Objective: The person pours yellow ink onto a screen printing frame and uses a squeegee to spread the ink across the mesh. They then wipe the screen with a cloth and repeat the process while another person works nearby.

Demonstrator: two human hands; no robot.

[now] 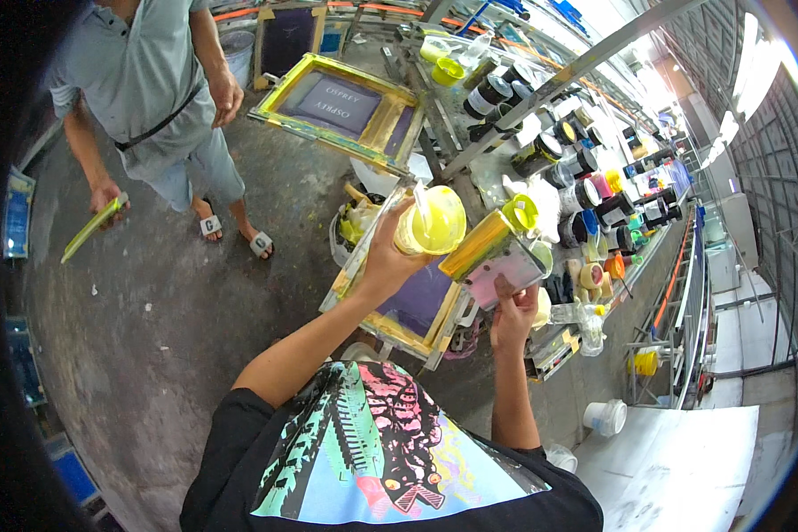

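Note:
My left hand [392, 254] is closed around the side of a tub of yellow ink [445, 222], which is tilted so that its yellow inside shows. A pale stick [422, 206] stands against the tub's near side. In my right hand [512, 317] is a squeegee [504, 269], with a pinkish-grey body and yellow ink along its upper edge. The squeegee's inked edge is held close to the tub's right side; whether they touch I cannot tell. Below both hands lies a framed printing screen [417, 306] with purple mesh and a yellow-stained border.
Another printing screen [381, 146] sits beyond the tub. On the right, a long bench carries many ink cans [536, 155] and a small yellow-green cup [520, 213]. At left stands a person [151, 80] holding a yellow-green strip [96, 226]. A white bucket [605, 417] is at lower right.

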